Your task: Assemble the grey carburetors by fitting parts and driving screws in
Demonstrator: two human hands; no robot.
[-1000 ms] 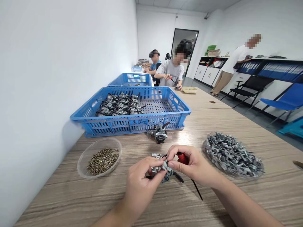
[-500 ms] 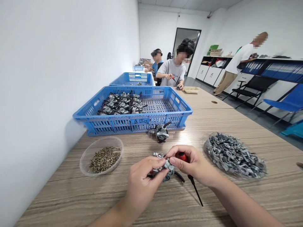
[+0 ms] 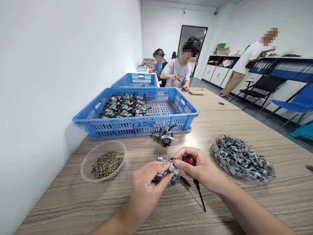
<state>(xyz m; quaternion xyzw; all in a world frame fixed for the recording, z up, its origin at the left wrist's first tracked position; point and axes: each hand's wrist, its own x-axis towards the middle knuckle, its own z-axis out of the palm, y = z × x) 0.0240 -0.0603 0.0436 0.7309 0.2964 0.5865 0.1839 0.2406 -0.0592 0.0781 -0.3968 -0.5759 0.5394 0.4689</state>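
Observation:
My left hand point(image 3: 144, 189) grips a small grey metal carburetor point(image 3: 168, 172) just above the wooden table point(image 3: 171, 209). My right hand point(image 3: 195, 169) pinches a little metal part against the top of that carburetor and also holds a red-handled screwdriver point(image 3: 190, 160) in its palm; the black shaft point(image 3: 200, 195) points down toward the table. A second carburetor point(image 3: 164, 136) lies on the table just beyond my hands.
A clear bowl of brass screws point(image 3: 105, 161) sits at left, a clear tray of grey metal brackets point(image 3: 242, 158) at right. A blue crate point(image 3: 137, 112) holding several carburetors stands behind. Two seated people work farther along the table; another person stands at shelves, far right.
My hands have stayed on the carburetor with only slight finger shifts. The screwdriver shaft swung a little. The view moved slightly.

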